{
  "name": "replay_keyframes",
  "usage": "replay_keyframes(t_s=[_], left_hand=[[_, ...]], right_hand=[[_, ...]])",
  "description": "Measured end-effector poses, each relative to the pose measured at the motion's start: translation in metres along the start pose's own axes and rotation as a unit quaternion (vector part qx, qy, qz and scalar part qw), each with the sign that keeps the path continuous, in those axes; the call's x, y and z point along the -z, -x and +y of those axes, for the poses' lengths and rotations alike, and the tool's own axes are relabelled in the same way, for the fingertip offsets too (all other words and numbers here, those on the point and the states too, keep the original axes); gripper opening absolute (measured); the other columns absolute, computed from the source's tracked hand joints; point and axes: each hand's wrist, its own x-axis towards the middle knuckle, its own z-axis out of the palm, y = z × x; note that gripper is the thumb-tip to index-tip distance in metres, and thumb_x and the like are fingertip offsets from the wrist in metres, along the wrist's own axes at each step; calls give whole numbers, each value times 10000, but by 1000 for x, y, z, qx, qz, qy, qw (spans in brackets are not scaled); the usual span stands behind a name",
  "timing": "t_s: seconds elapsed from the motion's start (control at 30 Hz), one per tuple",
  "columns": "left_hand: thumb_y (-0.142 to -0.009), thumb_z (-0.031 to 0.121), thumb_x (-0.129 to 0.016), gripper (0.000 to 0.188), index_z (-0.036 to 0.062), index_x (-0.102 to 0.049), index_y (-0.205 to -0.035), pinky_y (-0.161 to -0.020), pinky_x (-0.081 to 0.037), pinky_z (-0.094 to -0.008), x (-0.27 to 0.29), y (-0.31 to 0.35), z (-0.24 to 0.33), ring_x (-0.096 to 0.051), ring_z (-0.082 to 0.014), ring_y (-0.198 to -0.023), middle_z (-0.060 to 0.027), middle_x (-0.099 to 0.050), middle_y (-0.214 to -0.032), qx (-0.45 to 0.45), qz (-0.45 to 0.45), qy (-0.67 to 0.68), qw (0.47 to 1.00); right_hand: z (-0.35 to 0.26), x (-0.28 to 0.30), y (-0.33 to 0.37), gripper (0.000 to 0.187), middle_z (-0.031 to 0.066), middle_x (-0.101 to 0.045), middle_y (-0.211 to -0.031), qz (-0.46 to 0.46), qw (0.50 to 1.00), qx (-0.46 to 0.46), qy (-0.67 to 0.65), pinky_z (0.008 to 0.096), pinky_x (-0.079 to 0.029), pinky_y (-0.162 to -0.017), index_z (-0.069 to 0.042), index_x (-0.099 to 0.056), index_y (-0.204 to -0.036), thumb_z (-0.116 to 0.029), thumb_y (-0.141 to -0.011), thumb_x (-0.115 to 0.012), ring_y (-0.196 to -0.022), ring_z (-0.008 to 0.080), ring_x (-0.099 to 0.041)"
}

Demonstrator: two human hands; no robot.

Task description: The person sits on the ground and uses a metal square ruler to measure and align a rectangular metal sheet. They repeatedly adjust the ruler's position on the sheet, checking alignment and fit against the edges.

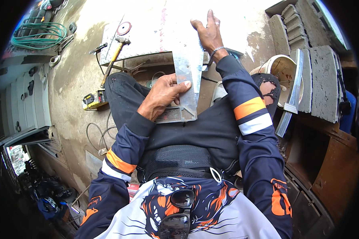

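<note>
My left hand (pixel 163 95) is closed on a silver metal square (pixel 182 77), its thumb flat on the wide blade. The square's framed base (pixel 170 115) lies over my lap, and the blade points away from me onto a bright metal sheet (pixel 141 44). Beyond it, my right hand (pixel 209 35) rests at the sheet beside the blade's far end. Its thumb and forefinger are spread, and I see nothing held in it. Glare washes out the sheet's surface and the blade's far end.
A yellow-handled hammer (pixel 115 55) and a reddish disc (pixel 124 28) lie on the sheet's left part. The tape measure (pixel 95 100) sits by my left knee. To the right stand a bucket (pixel 273 65), a metal bar (pixel 293 95) and concrete blocks (pixel 324 83). A green hose (pixel 40 35) is coiled far left.
</note>
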Motion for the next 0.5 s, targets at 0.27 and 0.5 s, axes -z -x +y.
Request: replay_keyframes(t_s=[0.27,0.5], left_hand=[[-986,283,-757,286,44,-727,-1140,-563,-477,-204,-2,1,0,-653,-54,-710,-10,-762,-934,-7,0,-5,1000],[-988,288,-750,300,40,-725,-1155,-564,-470,-204,-5,2,1,-650,-56,-717,-14,-761,-935,-7,7,-14,1000]], right_hand=[[0,-1,-1,1096,418,-307,-1541,-2,1000,-3,-2,528,-418,-1158,134,-247,-1593,-644,-921,-627,-1423,554,-399],[1,-2,-1,1088,415,-303,-1546,-4,1000,-4,1,529,-414,-1161,129,-244,-1597,-634,-921,-625,-1427,553,-395]])
